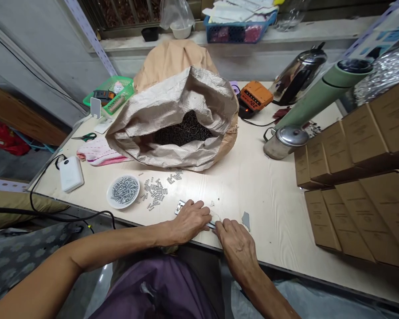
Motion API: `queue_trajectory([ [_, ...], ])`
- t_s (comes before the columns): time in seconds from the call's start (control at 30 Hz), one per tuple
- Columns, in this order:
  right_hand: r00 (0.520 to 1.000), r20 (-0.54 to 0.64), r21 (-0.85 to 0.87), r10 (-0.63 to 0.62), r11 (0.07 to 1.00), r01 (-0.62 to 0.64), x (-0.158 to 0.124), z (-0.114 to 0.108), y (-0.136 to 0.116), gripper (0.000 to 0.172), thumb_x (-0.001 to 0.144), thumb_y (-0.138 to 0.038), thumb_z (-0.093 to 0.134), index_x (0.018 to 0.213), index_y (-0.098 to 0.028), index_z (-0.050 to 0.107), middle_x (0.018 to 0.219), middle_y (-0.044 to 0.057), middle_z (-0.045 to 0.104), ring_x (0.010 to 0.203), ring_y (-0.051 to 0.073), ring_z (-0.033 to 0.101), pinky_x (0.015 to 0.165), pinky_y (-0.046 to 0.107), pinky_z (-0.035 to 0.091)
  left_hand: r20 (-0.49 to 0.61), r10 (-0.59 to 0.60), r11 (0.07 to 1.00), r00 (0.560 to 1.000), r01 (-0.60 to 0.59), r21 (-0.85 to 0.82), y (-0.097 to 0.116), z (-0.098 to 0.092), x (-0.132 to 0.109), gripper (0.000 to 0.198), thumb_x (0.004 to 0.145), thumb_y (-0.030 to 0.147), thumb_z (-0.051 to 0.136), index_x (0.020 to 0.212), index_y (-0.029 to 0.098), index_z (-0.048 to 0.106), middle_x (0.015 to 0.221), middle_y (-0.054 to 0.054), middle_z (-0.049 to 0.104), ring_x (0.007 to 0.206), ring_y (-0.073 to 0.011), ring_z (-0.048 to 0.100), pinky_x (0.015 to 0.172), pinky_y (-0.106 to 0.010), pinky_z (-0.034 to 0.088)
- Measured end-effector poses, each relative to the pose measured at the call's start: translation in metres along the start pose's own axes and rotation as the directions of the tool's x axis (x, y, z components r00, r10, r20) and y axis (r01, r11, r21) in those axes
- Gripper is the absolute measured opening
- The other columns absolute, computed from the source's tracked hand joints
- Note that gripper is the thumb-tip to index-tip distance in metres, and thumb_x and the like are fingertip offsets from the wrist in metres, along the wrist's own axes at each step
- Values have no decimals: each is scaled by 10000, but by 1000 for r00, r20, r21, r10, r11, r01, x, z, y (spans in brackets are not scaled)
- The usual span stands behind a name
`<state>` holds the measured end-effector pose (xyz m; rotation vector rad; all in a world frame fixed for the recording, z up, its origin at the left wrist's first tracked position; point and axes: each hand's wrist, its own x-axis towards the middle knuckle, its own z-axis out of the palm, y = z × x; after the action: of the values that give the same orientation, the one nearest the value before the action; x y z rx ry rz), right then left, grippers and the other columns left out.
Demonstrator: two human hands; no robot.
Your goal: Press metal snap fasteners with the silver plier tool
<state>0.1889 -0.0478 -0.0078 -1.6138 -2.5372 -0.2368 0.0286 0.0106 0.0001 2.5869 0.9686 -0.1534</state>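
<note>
Near the front edge of the table, my left hand (192, 221) is closed over a narrow metal piece (179, 207), whose end with small holes sticks out on the left. My right hand (238, 244) is closed too, its fingertips pinching the thin pale end (213, 223) that shows between the hands. Most of the piece is hidden under my fingers. Left of my left hand, small silvery springs (156, 191) lie loose, and a white bowl (109, 201) holds many more. A small grey scrap (245, 220) lies beside my right hand.
A large open sack (126, 133) of dark small parts stands behind. Stacked cardboard boxes (355, 217) line the right side, near a metal cup (281, 144), a green flask (319, 97) and an orange battery (256, 95). Scissors (88, 137) and a white power bank (71, 173) lie left.
</note>
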Motion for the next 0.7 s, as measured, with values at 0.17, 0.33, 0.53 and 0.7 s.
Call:
queue_trajectory([
  [0.17,1000,23,110,-17,994,14,1,2,13,125,864,-220,477,844,-175,593,754,42,582,706,158,504,657,288,373,-21,-22,1000,1000,21,-19,1,-3,-1,190,868,324,542,957,159,574,938,-59,608,951,-224,520,766,-342,418],
  [0.33,995,-95,121,-33,992,44,-2,1,13,338,876,-363,440,1128,-161,539,1189,139,535,1095,261,448,851,383,369,-181,-46,996,982,30,-89,-9,5,-16,761,709,372,723,1325,142,340,1354,-167,425,1210,-310,418,952,-429,401],
  [0.53,999,-12,229,-36,973,38,5,0,-7,171,874,-156,413,808,-207,562,726,20,564,702,154,467,715,312,322,-449,-170,970,877,70,-231,-30,-19,-60,613,807,384,618,1336,191,375,1380,-164,400,1276,-281,366,1000,-427,379],
  [0.7,983,-181,314,17,949,41,20,-7,-13,177,916,-198,359,836,-186,517,673,4,528,614,128,442,669,275,330,-651,-365,929,666,311,-203,-65,-55,-101,202,896,253,491,1034,176,617,987,-85,611,955,-205,534,842,-354,452],
])
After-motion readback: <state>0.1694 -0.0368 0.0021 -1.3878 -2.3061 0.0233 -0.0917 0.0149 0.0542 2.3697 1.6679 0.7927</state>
